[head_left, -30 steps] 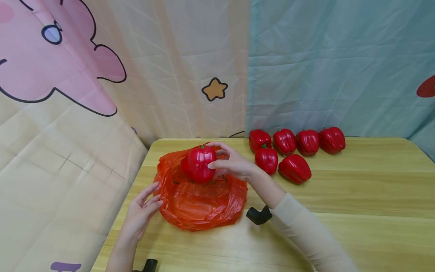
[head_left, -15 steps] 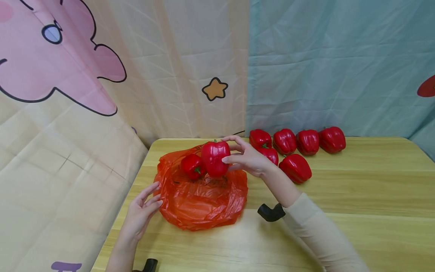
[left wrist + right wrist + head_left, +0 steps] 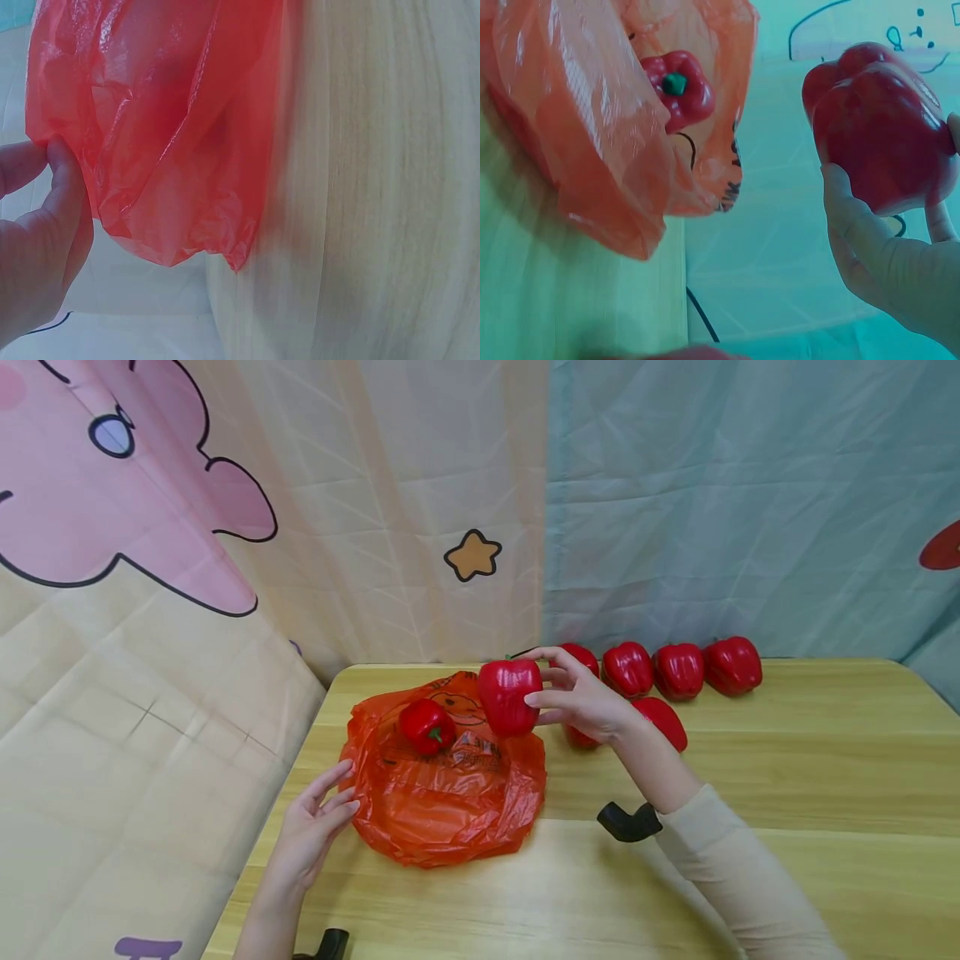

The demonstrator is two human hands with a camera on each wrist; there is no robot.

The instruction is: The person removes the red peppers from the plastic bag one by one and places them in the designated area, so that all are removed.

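My right hand [image 3: 581,697] grips a glossy red bell pepper [image 3: 506,697], thumb on the near side and fingers behind it. In the head view this pepper overlaps the right back rim of an orange-red plastic bag [image 3: 442,818]; the right wrist view shows the pepper [image 3: 885,135] held up apart from the bag [image 3: 607,142]. Another red bell pepper [image 3: 426,727] with a green stem lies inside the bag, towards its back left. At the bag's left rim, my left hand [image 3: 311,827] pinches the plastic [image 3: 172,135] between thumb and finger.
Several more red bell peppers [image 3: 678,672] sit along the back of the wooden table [image 3: 810,760], some partly hidden behind the right hand. Black curved pieces [image 3: 630,822] show by both wrists. Printed curtains [image 3: 712,510] hang right behind the table.
My right hand has carried the bell pepper rightward and slightly up, from over the bag's middle to its right back rim, uncovering the pepper inside. The left hand stays in place.
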